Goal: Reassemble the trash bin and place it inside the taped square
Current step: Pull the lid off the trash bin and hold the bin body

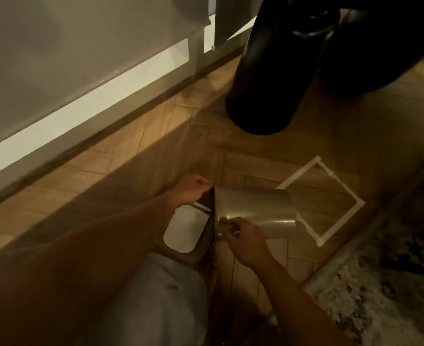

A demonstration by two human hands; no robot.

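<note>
Knee: a pale-trousered knee (161, 303) is seen at the bottom centre, nearest the camera, with both bare forearms reaching past it.
Right hand: the right hand (245, 243) is placed at the near corner of the bin body's open end; its fingers (230, 227) are curled closed on the metal rim there.
Lid part: a beige frame with a white swing flap (186, 228) is seen on the floor between the two arms, just left of the metal body and partly hidden by it.
Left hand: the left hand (193, 187) is held at the far corner of the same open end; its fingers are bunched against the rim, but whether the rim is actually pinched cannot be told through the blur.
Bin body: the brushed-metal bin body (255, 211) is held tipped on its side, open end towards the person, closed end pointing right; whether it is touching the floor cannot be told.
Taped square: a square of pale tape (330, 178) is marked on the floor, just beyond and to the right of the body; its near-left corner is overlapped by the body as seen from the head camera.
Floor: wooden herringbone parquet (156, 146) is laid throughout.
Rug: a pale mottled rug (370, 278) is spread at the lower right, beside the square.
Dark cylinder: a tall black cylinder (268, 91) is seen beyond the square.
Wall: a grey panel (68, 51) above a white baseboard is seen at the far left.
</note>
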